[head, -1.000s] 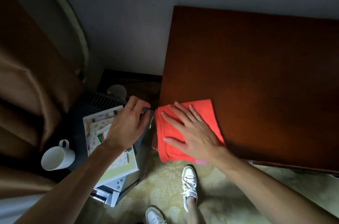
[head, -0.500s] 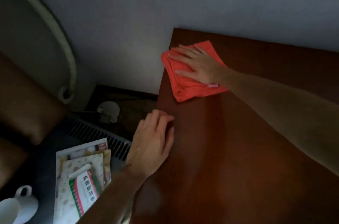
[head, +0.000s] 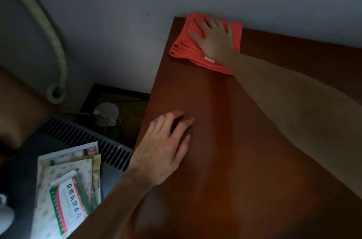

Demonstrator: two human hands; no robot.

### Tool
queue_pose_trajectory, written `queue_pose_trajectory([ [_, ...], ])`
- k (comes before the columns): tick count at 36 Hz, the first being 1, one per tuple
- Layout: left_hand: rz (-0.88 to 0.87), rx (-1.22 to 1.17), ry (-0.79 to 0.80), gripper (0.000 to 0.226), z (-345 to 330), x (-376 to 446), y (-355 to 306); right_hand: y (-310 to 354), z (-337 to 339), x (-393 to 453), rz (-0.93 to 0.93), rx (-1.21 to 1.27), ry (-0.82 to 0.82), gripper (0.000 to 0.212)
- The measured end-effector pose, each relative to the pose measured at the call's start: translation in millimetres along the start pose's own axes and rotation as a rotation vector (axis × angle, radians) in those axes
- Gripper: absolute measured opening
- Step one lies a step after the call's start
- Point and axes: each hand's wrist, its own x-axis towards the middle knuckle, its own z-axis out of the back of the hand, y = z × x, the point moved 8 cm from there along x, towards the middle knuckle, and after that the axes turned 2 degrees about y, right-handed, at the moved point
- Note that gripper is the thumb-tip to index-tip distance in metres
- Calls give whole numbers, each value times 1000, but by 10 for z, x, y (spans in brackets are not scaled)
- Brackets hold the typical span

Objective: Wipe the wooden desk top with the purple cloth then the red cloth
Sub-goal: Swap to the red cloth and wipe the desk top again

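Observation:
The folded red cloth (head: 185,45) lies in the far left corner of the wooden desk top (head: 225,150), against the wall. My right hand (head: 214,38) presses flat on the cloth with fingers spread. My left hand (head: 163,150) rests palm down on the bare desk near its left edge, holding nothing. No purple cloth is in view.
Left of the desk stands a dark unit with a slotted vent (head: 84,139). Papers and a printed packet (head: 66,195) lie on it, a white cup (head: 4,213) at the frame edge. A pale hose (head: 51,33) runs down the grey wall. A round white object (head: 106,113) sits below.
My right hand has slid the red cloth from the desk's near left corner up to the far corner by the wall. My left hand left the side unit and now lies on the desk.

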Motion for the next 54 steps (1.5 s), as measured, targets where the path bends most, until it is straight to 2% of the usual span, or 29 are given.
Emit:
queue_pose_trajectory([
  [6, 17, -35, -76, 34, 72, 40, 33, -27, 27, -1064, -40, 60, 12, 69],
  [11, -5, 9, -230, 21, 233, -58, -44, 21, 25, -2524, -163, 37, -57, 75],
  [13, 12, 20, -242, 20, 240, -122, -54, 145, -6, -3159, -178, 41, -67, 79],
  [17, 26, 56, -165, 27, 125, -273, -108, 448, -38, -4199, 34, -6, 2, 87],
  [21, 10, 42, -110, 33, 58, -342, -264, 343, 14, -4634, 330, -88, 154, 89],
  [25, -49, -6, -91, 35, -2, -266, -462, 175, 61, -4492, 487, -84, 238, 82],
  [31, 142, -209, -134, 35, -103, -329, -587, -180, 135, -3862, 626, -102, 267, 73],
  [36, 90, -173, -46, 36, -199, -331, -710, -557, 181, -3024, 716, -167, 269, 73],
  [43, 24, 48, 133, 45, -318, -280, -797, -994, 305, -1639, 752, -249, 250, 69],
  [48, 39, 20, 184, 47, -350, -268, -782, -1234, 395, -842, 686, -277, 208, 69],
  [54, 36, 3, 145, 46, -313, -249, -805, -1541, 468, -498, 343, -159, 112, 84],
])
